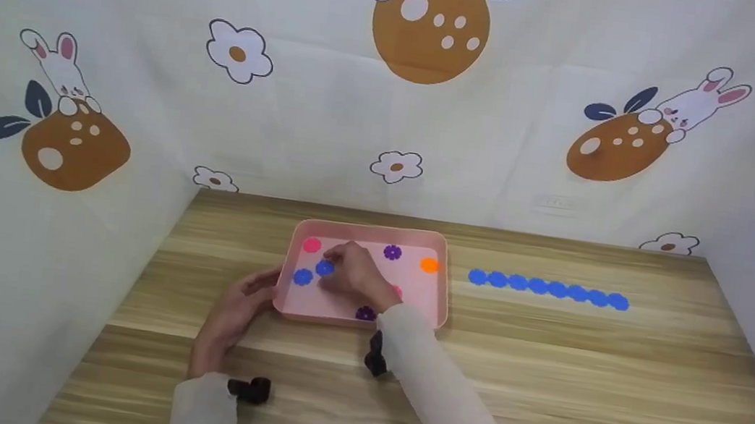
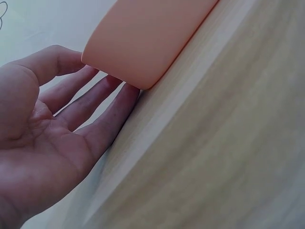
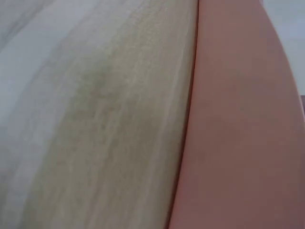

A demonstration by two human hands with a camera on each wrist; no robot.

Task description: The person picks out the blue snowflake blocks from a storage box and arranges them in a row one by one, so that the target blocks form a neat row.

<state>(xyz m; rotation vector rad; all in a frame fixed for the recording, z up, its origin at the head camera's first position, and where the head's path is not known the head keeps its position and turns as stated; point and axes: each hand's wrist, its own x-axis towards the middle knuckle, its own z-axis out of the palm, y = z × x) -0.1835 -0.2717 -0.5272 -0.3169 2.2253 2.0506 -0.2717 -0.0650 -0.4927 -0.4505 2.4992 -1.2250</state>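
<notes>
A shallow pink tray (image 1: 443,301) holds small flower-shaped pieces. My right hand (image 1: 358,274) reaches into it, thumb and fingertips pinching a blue flower-shaped piece (image 1: 324,268). Just left of that lies another blue piece (image 1: 302,276). My left hand (image 1: 239,307) is at the tray's left side; in the left wrist view its extended fingers (image 2: 93,102) touch the outer wall (image 2: 143,43), palm uncovered. The right wrist view shows the tray's outer side (image 3: 238,119) but not the right hand.
Also in the tray are pink (image 1: 312,245), purple (image 1: 392,252) and orange (image 1: 429,265) pieces, some partly hidden by the right arm. A row of several blue pieces (image 1: 548,288) lies right of the tray on the wooden table (image 1: 581,385). A patterned curtain (image 1: 301,129) hangs behind.
</notes>
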